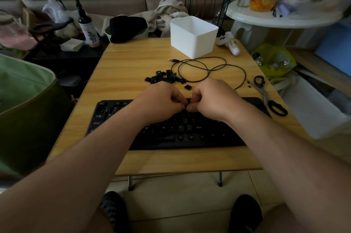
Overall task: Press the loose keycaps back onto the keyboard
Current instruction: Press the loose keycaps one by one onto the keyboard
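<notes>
A black keyboard (171, 130) lies across the near part of the small wooden table (133, 61). Both my hands hover over its upper middle rows, fingertips meeting. My left hand (161, 101) and my right hand (210, 97) have their fingers curled and together pinch a small black keycap (188, 102), which is mostly hidden between them. A pile of several loose black keycaps (163, 77) sits on the table just beyond the hands. One single keycap (187, 87) lies apart, closer to the keyboard.
The keyboard's black cable (209, 70) loops over the table behind my right hand. A white plastic bin (193, 37) stands at the back, a white controller (229, 42) beside it. Black-handled scissors (267, 96) lie at the right edge. Clutter surrounds the table.
</notes>
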A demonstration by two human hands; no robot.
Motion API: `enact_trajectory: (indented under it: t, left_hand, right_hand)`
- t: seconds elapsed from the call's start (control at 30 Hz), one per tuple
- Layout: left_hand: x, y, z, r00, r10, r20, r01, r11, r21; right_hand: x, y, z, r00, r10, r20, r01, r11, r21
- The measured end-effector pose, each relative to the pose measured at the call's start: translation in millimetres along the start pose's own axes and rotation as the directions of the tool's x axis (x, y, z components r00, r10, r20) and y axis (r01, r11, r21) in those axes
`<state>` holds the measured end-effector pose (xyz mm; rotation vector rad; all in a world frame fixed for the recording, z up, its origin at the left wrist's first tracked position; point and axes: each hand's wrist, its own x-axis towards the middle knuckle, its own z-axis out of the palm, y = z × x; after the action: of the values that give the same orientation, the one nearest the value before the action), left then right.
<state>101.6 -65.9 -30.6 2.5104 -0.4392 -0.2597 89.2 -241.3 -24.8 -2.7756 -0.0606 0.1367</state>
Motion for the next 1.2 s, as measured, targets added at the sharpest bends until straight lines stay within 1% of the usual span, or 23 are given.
enact_trajectory:
  t: [0.03,0.13,0.2,0.23,0.3,0.4,0.47,0.6,0.73,0.8,0.87,0.97,1.03,1.2]
  left_hand:
    - [0.0,-0.3,0.4,1.0,0.0,0.0,0.0,1.0,0.001]
    - [0.8,-1.1,1.2,1.0,-0.002,-0.001,0.002,1.0,0.011]
    - [1.3,-1.2,1.4,1.0,-0.005,-0.001,0.005,1.0,0.007]
    - [1.4,-0.9,1.3,1.0,-0.005,-0.002,0.005,1.0,0.002]
    - [2.0,-0.9,1.0,1.0,-0.004,-0.012,0.004,1.0,-0.021]
    - [4.5,-2.8,-1.0,0.999,-0.012,-0.047,0.01,0.999,-0.038]
    - [8.2,-5.7,-1.2,0.997,-0.017,-0.074,0.014,0.999,-0.034]
    - [18.4,-9.9,0.9,0.991,-0.03,-0.128,0.027,0.999,-0.028]
    - [36.0,-11.5,9.3,0.987,-0.009,-0.158,0.019,0.998,0.065]
    - [44.3,-8.2,13.9,0.986,0.01,-0.169,0.012,0.991,0.13]
    - [51.9,-3.9,18.1,0.988,0.025,-0.149,0.008,0.977,0.215]
    - [60.3,0.4,22.8,0.996,0.042,-0.076,-0.021,0.966,0.256]
    - [64.8,0.6,23.3,0.994,0.063,-0.087,-0.039,0.964,0.261]
    - [67.4,1.7,23.3,0.98,0.108,-0.167,-0.056,0.956,0.288]
  right_hand:
    - [0.5,0.7,0.9,1.0,-0.007,-0.007,0.007,1.0,-0.015]
    - [0.2,-3.7,5.9,0.996,-0.074,-0.048,0.065,0.984,-0.164]
    - [1.9,-3.2,6.0,0.996,-0.081,-0.038,0.073,0.981,-0.177]
    - [3.1,-0.1,5.0,0.997,-0.069,-0.02,0.065,0.988,-0.139]
    - [4.5,7.8,0.8,0.999,-0.046,0.021,0.046,0.999,-0.006]
    - [8.1,17.2,-5.3,0.999,-0.02,-0.026,0.024,0.988,0.152]
    - [9.3,20.2,-5.7,0.999,0.002,-0.05,0.008,0.978,0.206]
    - [10.8,17.3,0.5,1.0,0.028,-0.006,-0.027,0.99,0.137]
    - [12.9,14.2,-1.0,0.999,0.026,-0.019,-0.023,0.987,0.16]
    - [13.7,13.9,-1.0,1.0,0.021,-0.016,-0.019,0.991,0.136]
    - [14.8,14.8,0.1,0.999,0.013,-0.041,-0.007,0.987,0.163]
    - [16.3,18.4,2.1,0.995,0.031,-0.094,-0.007,0.969,0.245]
    - [16.3,21.4,2.4,0.99,0.044,-0.136,-0.008,0.967,0.255]
    - [17.4,27.1,0.7,0.975,0.054,-0.214,0.003,0.967,0.256]
